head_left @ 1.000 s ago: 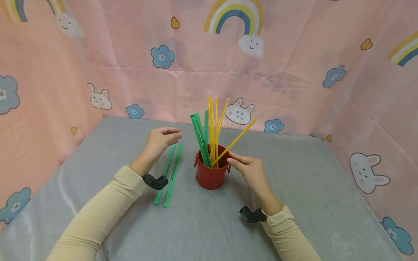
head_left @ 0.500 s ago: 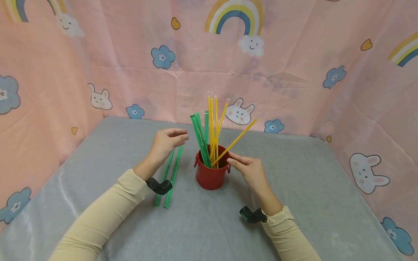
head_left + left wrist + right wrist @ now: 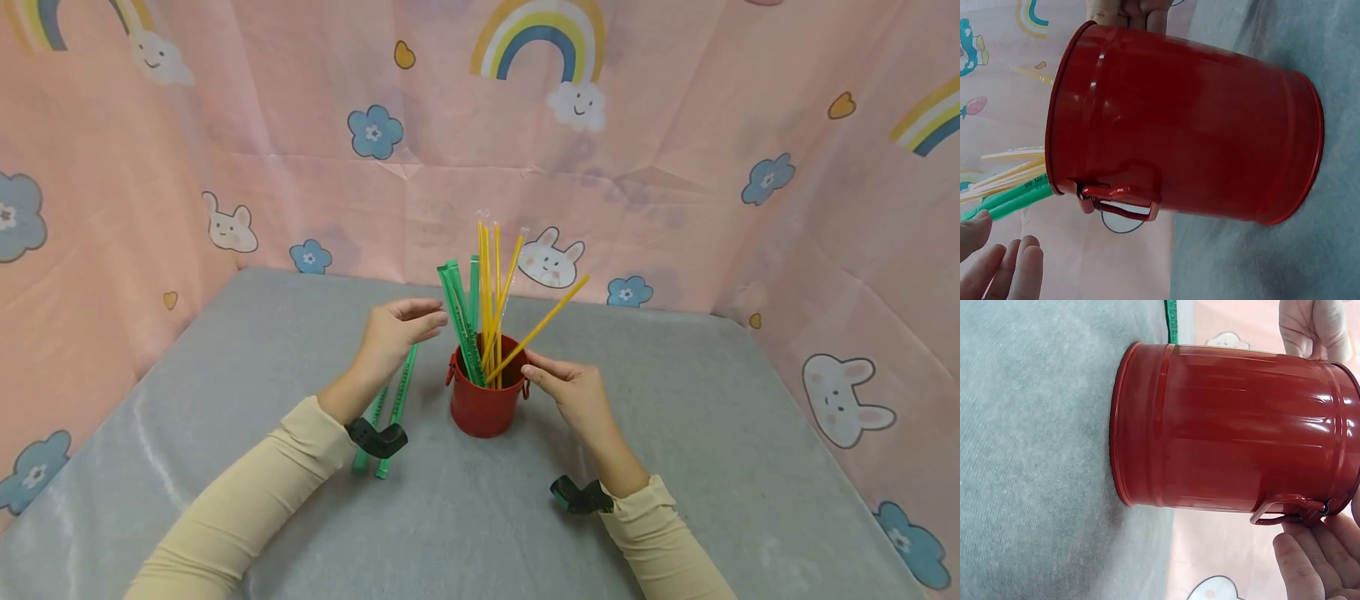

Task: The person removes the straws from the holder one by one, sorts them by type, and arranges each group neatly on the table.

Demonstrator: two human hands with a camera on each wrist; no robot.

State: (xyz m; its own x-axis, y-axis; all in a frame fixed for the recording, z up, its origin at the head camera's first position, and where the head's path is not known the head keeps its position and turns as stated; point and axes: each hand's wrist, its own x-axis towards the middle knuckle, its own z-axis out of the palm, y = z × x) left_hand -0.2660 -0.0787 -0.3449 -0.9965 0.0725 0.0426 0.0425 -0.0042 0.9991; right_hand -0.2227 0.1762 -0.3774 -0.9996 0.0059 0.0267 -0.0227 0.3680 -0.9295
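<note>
A small red metal bucket (image 3: 483, 410) stands upright mid-table, with ring-like handles on its sides. Several green-wrapped straws (image 3: 459, 312) lean left in it. Several yellow straws (image 3: 491, 292) in clear wrappers stand beside them, and another yellow straw (image 3: 551, 315) tilts to the right. My right hand (image 3: 573, 392) holds the bucket at its right rim by the handle (image 3: 1285, 503). My left hand (image 3: 393, 337) hovers left of the bucket, fingertips right by the green-wrapped straws and nothing in its grasp. In the left wrist view its fingers (image 3: 1025, 272) are loosely bent and apart from the thumb.
Two more green-wrapped straws (image 3: 405, 383) lie on the grey cloth-covered table (image 3: 480, 517), partly hidden under my left forearm. A pink printed curtain (image 3: 300, 108) encloses the back and sides. Each wrist wears a black camera (image 3: 581, 494).
My left hand has moved right and slightly nearer, from above the lying straws to beside the straws in the bucket. My right hand and the bucket stay in place.
</note>
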